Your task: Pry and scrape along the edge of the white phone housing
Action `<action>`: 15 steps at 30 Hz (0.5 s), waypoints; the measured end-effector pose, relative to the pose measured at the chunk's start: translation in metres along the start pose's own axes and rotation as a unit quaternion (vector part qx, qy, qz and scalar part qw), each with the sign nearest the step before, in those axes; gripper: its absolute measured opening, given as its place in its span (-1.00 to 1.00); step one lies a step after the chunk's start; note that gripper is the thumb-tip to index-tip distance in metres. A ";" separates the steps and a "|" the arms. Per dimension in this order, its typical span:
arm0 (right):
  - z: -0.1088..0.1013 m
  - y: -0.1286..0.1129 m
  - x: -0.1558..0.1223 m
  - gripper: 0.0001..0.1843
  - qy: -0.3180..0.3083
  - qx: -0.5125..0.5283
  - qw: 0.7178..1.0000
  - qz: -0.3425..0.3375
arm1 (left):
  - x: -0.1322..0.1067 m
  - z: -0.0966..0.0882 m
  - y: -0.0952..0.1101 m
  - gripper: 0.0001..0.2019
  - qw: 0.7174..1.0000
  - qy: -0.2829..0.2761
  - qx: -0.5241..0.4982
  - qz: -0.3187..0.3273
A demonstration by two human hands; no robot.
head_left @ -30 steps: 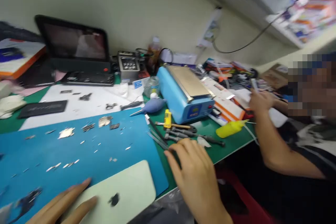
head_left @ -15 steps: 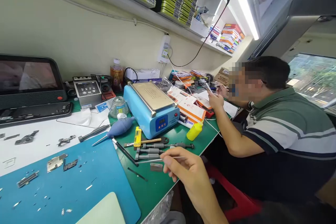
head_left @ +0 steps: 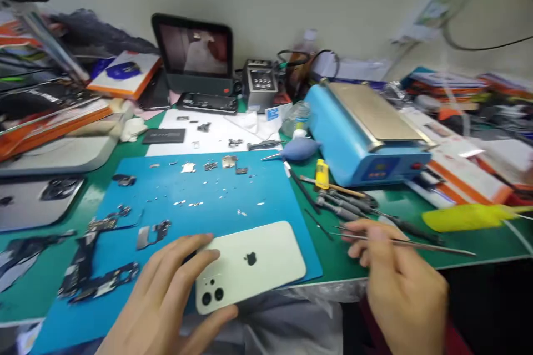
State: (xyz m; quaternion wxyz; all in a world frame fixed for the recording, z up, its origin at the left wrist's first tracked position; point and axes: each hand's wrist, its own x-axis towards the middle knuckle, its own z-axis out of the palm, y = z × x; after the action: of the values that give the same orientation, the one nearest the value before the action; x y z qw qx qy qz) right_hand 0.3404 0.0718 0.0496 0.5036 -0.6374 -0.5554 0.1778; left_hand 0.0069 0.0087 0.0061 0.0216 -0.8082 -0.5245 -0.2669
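A pale green phone [head_left: 254,263] lies back-up on the blue mat [head_left: 200,199], near the front edge. My left hand [head_left: 166,299] grips its camera end, thumb under and fingers on top. My right hand [head_left: 400,283] hovers to the right of the phone, pinching thin metal tweezers [head_left: 416,244] that point right. Small screws and metal plates [head_left: 208,166] are scattered on the mat. Circuit boards and flex parts [head_left: 100,266] lie at the mat's left.
A blue heating plate machine [head_left: 362,133] stands at the back right. Screwdrivers and a yellow tool [head_left: 333,194] lie beside it, with a yellow squeeze bottle [head_left: 462,216] further right. A tablet screen [head_left: 194,52] stands at the back. Phone housings and boxes [head_left: 45,144] crowd the left.
The view swung from the co-worker on the right back down to the mat. My left hand now holds the phone; my right hand still carries the tweezers, turned rightward.
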 end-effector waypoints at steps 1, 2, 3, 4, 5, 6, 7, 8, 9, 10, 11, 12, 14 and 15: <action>0.003 -0.001 0.000 -0.60 -0.002 0.017 1.000 0.011 | 0.003 -0.003 0.002 -0.42 1.000 -0.011 -0.001 -0.018; 0.006 -0.003 0.000 -0.59 -0.011 0.048 0.998 0.029 | 0.006 -0.006 0.004 -0.45 0.998 -0.027 0.002 -0.049; 0.010 -0.006 0.001 -0.60 -0.023 0.091 0.994 0.049 | 0.008 -0.008 0.005 -0.47 0.997 -0.034 -0.002 -0.064; 0.015 -0.011 0.003 -0.64 -0.044 0.138 0.987 0.073 | 0.009 -0.009 0.006 -0.48 0.997 -0.039 -0.007 -0.073; 0.021 -0.016 0.004 -0.69 -0.071 0.182 0.976 0.093 | 0.009 -0.010 0.007 -0.50 0.996 -0.043 -0.013 -0.076; 0.027 -0.022 0.006 -0.71 -0.100 0.217 0.965 0.108 | 0.009 -0.011 0.008 -0.51 0.996 -0.045 -0.022 -0.075; 0.034 -0.027 0.008 -0.71 -0.126 0.238 0.956 0.114 | 0.008 -0.011 0.008 -0.53 0.995 -0.051 -0.033 -0.076; 0.041 -0.031 0.009 -0.71 -0.150 0.243 0.952 0.113 | 0.006 -0.012 0.008 -0.55 0.994 -0.059 -0.044 -0.081; 0.048 -0.034 0.009 -0.71 -0.169 0.240 0.950 0.110 | 0.005 -0.011 0.007 -0.57 0.992 -0.067 -0.056 -0.088; 0.053 -0.037 0.009 -0.74 -0.181 0.234 0.949 0.105 | 0.004 -0.011 0.007 -0.59 0.991 -0.074 -0.066 -0.092; 0.058 -0.040 0.007 -0.77 -0.187 0.225 0.951 0.102 | 0.003 -0.011 0.007 -0.60 0.990 -0.077 -0.074 -0.092; 0.062 -0.042 0.005 -0.79 -0.198 0.214 0.951 0.101 | 0.003 -0.011 0.006 -0.61 0.990 -0.078 -0.077 -0.090; 0.068 -0.047 -0.002 -0.82 -0.221 0.185 0.953 0.097 | 0.004 -0.011 0.006 -0.60 0.991 -0.075 -0.077 -0.085; 0.071 -0.050 -0.005 -0.83 -0.232 0.166 0.954 0.091 | 0.005 -0.012 0.006 -0.61 0.990 -0.075 -0.080 -0.086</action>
State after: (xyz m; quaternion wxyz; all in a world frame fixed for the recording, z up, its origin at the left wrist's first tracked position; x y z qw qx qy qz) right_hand 0.2569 0.0923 0.0592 0.4411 -0.5336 -0.5593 0.4559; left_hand 0.0084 0.0061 0.0203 -0.1053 -0.7766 -0.5695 -0.2478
